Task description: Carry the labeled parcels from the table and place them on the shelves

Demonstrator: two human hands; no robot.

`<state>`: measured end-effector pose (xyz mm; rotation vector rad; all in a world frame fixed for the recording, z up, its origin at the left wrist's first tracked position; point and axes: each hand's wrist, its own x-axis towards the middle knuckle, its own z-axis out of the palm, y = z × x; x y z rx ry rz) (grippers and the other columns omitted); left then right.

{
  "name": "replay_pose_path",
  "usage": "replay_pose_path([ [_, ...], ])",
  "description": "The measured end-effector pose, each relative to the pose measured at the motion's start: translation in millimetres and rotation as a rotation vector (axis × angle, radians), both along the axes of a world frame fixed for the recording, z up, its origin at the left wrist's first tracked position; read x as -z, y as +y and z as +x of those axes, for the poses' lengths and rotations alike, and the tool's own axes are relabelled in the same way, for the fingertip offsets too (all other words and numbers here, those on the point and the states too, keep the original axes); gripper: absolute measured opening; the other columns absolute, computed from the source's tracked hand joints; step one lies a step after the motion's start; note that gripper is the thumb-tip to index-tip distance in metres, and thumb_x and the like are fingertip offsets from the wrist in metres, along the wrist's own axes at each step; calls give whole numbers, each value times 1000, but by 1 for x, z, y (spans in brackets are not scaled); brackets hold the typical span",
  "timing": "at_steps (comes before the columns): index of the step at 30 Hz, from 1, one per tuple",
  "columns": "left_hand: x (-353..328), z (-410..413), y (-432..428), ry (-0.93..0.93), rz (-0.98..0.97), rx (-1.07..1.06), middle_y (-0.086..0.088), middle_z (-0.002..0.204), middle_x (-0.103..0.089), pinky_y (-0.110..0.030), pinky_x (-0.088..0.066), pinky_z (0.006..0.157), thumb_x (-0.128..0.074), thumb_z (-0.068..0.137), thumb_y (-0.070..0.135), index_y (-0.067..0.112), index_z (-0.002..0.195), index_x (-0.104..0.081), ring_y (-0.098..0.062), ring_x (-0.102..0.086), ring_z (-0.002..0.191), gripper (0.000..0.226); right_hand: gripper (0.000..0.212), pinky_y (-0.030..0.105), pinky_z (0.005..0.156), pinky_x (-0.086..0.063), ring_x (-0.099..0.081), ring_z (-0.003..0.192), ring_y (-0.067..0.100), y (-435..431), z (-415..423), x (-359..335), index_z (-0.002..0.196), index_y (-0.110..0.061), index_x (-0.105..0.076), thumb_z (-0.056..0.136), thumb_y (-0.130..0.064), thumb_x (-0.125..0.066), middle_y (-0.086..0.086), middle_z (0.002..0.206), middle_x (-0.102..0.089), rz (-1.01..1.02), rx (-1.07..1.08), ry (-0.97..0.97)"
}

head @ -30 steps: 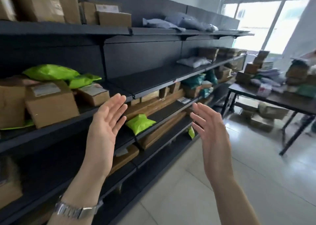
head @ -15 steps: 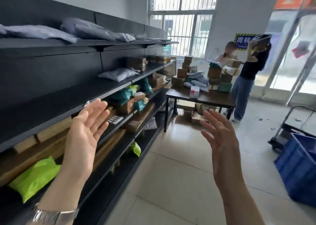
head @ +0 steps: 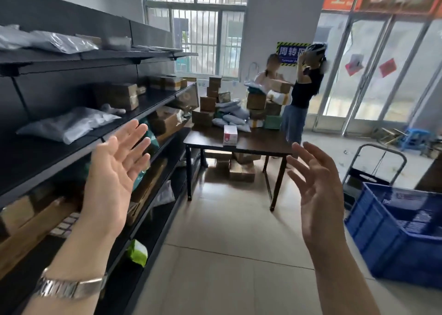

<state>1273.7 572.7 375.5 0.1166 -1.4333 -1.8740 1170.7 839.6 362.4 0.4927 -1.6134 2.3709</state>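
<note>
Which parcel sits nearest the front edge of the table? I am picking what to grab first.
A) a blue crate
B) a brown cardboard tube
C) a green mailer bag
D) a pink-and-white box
D: the pink-and-white box stands alone near the front edge of the table, with the piled parcels behind it; both hands are empty.

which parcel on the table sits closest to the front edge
The small white box with pink print, standing alone at the table front edge; the brown boxes and grey bags are piled farther back.

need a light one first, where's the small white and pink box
In the head view, the small white and pink box sits alone near the front edge of the dark table, ahead of the parcel pile.
</note>
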Motion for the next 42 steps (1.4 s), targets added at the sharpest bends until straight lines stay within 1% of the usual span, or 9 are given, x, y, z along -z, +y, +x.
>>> replay_pose_path([
  [5,14,-126,-5,-39,-17,98,13,132,-71,-41,-43,110,-28,102,34,37,125,-67,-9,-63,127,45,32,39,107,-49,-70,117,11,-6,-106,15,109,-38,-70,95,-27,-44,-5,131,-72,-28,69,-30],
  [10,30,-257,-13,-62,-46,101,14,132,-71,-40,-43,109,-27,104,35,40,124,-66,-7,-64,125,44,33,36,106,-48,-68,120,9,-14,-234,25,114,-39,-66,92,-34,-42,-8,133,-70,0,70,-42],
  [15,23,-377,-33,48,62,-22,12,132,-72,-42,-43,107,-29,102,32,36,126,-66,-9,-64,126,44,32,39,108,-48,-66,122,13,-20,-373,11,115,-38,-64,102,-26,-38,-4,136,-68,29,46,-41],
  [18,19,-449,-39,108,75,-34,8,133,-71,-39,-43,105,-29,101,30,32,126,-67,-11,-64,127,45,30,35,104,-49,-69,119,10,-34,-448,2,113,-40,-64,94,-34,-42,-6,133,-70,46,39,-43],
  [21,24,-516,-52,90,76,-25,8,133,-72,-38,-44,104,-29,101,30,31,128,-66,-12,-64,128,46,29,37,105,-50,-68,119,12,-58,-514,7,113,-39,-63,94,-35,-41,-3,135,-68,78,22,-45],
  [27,59,-658,-107,35,97,-32,6,135,-71,-38,-45,104,-27,101,32,32,127,-67,-11,-63,128,47,33,46,110,-47,-65,124,19,-120,-652,40,115,-36,-61,111,-22,-32,1,138,-66,126,14,-74],
  [32,91,-796,-175,-43,149,-32,8,129,-73,-39,-43,109,-26,100,30,32,125,-66,-10,-65,125,47,33,48,112,-47,-65,125,21,-200,-777,61,117,-36,-60,111,-22,-31,2,138,-66,136,58,-77],
  [36,104,-900,-213,-96,129,41,9,131,-72,-36,-45,103,-29,97,32,33,125,-67,-10,-65,125,47,32,48,112,-47,-65,126,22,-250,-871,71,121,-33,-60,99,-37,-37,4,139,-66,132,98,-99],
  [42,118,-1036,-252,-193,110,82,8,133,-71,-33,-47,104,-30,94,35,34,124,-65,-8,-65,124,46,32,42,110,-48,-67,124,17,-296,-992,97,117,-38,-61,96,-37,-37,-2,135,-68,139,128,-191],
])
